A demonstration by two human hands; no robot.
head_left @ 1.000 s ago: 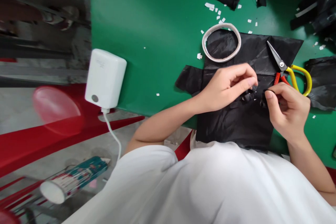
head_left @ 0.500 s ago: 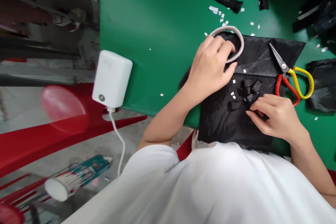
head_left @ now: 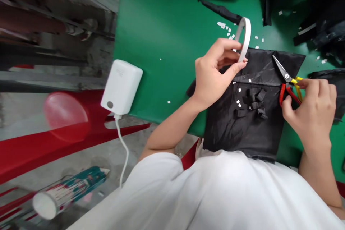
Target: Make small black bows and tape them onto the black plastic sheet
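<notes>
My left hand [head_left: 211, 73] pinches a narrow roll of white tape [head_left: 246, 39] between thumb and fingers, holding it on edge above the black fabric piece [head_left: 223, 125]. On that fabric lie several small folded black strips [head_left: 254, 97] and a few white paper bits [head_left: 239, 90]. The scissors [head_left: 286, 76], with one red and one yellow handle, rest at the fabric's right side, blades pointing up and left. Over their handles is my right hand [head_left: 314, 106], its fingers curled on the yellow loop and its thumb by the red one.
A green table [head_left: 161, 79] carries a white power bank [head_left: 121, 86] with a cable at its left edge. Black fabric strips [head_left: 223, 12], white scraps [head_left: 221, 24] and dark bundles [head_left: 329, 32] lie farther back. A red chair [head_left: 70, 122] and a cylindrical can [head_left: 70, 190] are at left.
My left hand has lifted the tape roll and turned it on edge. My right hand has moved from the small black strips rightward to the scissors' handles. The view has shifted slightly.
</notes>
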